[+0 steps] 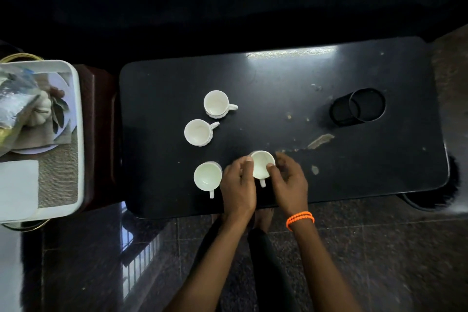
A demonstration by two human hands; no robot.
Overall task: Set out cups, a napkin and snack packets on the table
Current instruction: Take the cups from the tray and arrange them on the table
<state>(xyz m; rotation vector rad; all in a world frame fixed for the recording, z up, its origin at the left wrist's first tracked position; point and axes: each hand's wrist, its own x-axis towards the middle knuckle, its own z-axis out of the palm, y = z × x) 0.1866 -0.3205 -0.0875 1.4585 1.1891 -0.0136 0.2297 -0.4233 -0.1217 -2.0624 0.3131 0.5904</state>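
Observation:
Several white cups stand upright on the black table [278,88]. One cup [216,104] is farthest back and a second cup [198,132] sits just nearer, both with handles to the right. A third cup [207,177] is near the front edge with its handle toward me. My left hand [239,185] and my right hand [288,182] both grip the fourth cup [262,163], fingers on its rim from either side, handle toward me. On the white tray [79,134] at left lie silver snack packets [15,104] and a white napkin [17,185].
A black mesh cylinder holder [358,107] stands at the table's right rear. The tabletop has chipped patches [320,140] near the middle. The tray rests on a brown stand [101,134] left of the table. Dark tiled floor lies in front, with my feet under the edge.

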